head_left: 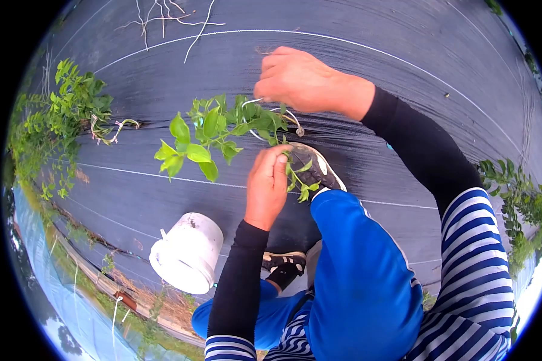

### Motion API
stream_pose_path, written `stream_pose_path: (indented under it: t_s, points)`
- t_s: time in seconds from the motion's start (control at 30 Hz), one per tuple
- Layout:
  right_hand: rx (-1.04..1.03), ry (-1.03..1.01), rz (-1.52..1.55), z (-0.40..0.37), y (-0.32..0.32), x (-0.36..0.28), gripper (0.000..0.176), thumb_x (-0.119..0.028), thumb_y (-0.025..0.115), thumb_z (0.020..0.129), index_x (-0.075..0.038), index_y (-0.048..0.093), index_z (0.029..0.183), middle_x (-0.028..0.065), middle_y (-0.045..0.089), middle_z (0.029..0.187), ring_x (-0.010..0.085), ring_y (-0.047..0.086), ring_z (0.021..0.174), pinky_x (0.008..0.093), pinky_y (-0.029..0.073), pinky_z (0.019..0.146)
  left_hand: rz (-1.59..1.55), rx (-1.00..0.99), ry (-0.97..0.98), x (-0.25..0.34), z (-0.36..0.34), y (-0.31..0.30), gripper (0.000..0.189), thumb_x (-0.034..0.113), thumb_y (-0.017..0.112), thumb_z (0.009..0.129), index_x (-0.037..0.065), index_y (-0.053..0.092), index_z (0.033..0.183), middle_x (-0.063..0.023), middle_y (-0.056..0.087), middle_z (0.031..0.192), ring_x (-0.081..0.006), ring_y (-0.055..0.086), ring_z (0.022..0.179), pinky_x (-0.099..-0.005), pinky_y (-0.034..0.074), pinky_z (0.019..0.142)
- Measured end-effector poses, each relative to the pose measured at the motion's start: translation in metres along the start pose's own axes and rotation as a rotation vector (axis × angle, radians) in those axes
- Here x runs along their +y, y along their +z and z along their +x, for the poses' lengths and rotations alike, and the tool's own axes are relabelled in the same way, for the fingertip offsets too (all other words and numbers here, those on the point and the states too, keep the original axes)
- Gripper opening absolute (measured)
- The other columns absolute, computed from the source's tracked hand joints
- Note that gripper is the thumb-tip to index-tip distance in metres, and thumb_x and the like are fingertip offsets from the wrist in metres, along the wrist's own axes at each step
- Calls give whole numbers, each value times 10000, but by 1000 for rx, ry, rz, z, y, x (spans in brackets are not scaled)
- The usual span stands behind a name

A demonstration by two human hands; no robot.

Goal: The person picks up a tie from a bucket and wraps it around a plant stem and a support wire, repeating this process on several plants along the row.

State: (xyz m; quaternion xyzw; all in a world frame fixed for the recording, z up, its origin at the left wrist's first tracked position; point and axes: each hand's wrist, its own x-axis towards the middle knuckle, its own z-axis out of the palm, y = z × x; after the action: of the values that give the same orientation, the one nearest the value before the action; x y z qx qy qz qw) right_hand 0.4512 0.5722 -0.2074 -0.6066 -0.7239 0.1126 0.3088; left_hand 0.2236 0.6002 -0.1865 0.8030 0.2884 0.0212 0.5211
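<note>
A leafy green plant (211, 126) stands up through the dark ground sheet, in front of my shoe (313, 165). My left hand (267, 188) is closed at its right side, with the fingers pinching a green stem (292, 174) whose leaves hang over the shoe. Above the plant, my right hand (298, 79) is curled into a fist. A curved white strand (244, 112) loops around the foliage and meets the fist's lower edge; the fingertips themselves are hidden. Another curved piece (294, 117) of this pale strand ends near a small round tip beside the stems.
A white bucket (190, 249) lies tilted at lower left. Loose pale strands (162, 21) are on the dark sheet (367, 78) at the top. Another bushy plant (78, 99) with looped ties grows at left, and more foliage (518, 204) at right.
</note>
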Motion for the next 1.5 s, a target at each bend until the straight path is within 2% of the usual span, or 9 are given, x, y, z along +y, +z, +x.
stream_pose_path:
  t_s: [0.3,0.43,0.6,0.67,0.8,1.13,1.27,1.47,1.5]
  points:
    - [157,242,-114,-39,-5,-2,91,-182,588,816,-108,598,866,34,597,703,227,560,768,361,402,715,-13,-35,-40,-4,-10,-1,186,123,465,920,30,575,1036,-131,581,946,-282,574,847,-333,451,754]
    - [99,491,-288,-73,-6,5,139,-165,563,829,-97,568,950,88,605,719,275,581,723,400,421,688,-81,-55,-81,-13,-10,-1,211,134,452,941,18,573,1068,-74,594,947,-155,554,886,-271,431,793]
    - [129,899,250,-130,-22,-29,160,-129,498,855,-64,528,998,184,576,685,389,569,665,462,440,622,-389,-31,-255,-4,-6,-14,221,146,429,957,47,567,1099,20,523,805,-28,468,687,-172,386,591]
    - [279,777,111,-157,-13,-61,149,-112,471,861,-64,527,990,182,575,659,391,566,641,467,434,595,-435,52,-209,2,-6,-17,225,148,429,957,51,557,1115,21,522,796,-29,458,659,-174,379,567]
    - [-260,857,7,-204,-33,-132,136,-156,477,856,-67,532,942,185,585,682,394,573,647,485,448,587,-429,138,-209,10,-33,-48,246,143,416,952,69,511,1167,13,527,789,-28,429,594,-170,359,504]
    - [-639,540,-311,-137,-68,-224,102,-138,560,735,-49,610,733,159,625,682,333,629,665,435,495,573,-589,310,-243,63,-177,-154,255,181,424,953,61,511,1161,19,534,764,-17,412,577,-154,307,470]
    - [-724,193,-566,-53,-62,-232,97,-142,598,687,-63,654,675,136,648,697,292,650,672,392,504,555,-738,436,-165,65,-212,-172,247,188,429,957,69,508,1158,16,537,767,-14,417,573,-144,291,456]
    - [-928,-477,-751,75,33,-241,83,-225,649,646,-162,701,662,15,637,643,221,614,581,390,435,419,-876,551,-205,69,-237,-185,267,183,418,962,38,485,1176,-16,524,766,-31,390,540,-159,269,416]
    - [-1000,-409,-697,96,67,-229,98,-246,655,644,-169,704,680,16,651,672,227,624,604,417,466,464,-886,556,-176,74,-238,-190,269,185,414,962,38,485,1175,-15,524,767,-30,384,536,-161,270,416]
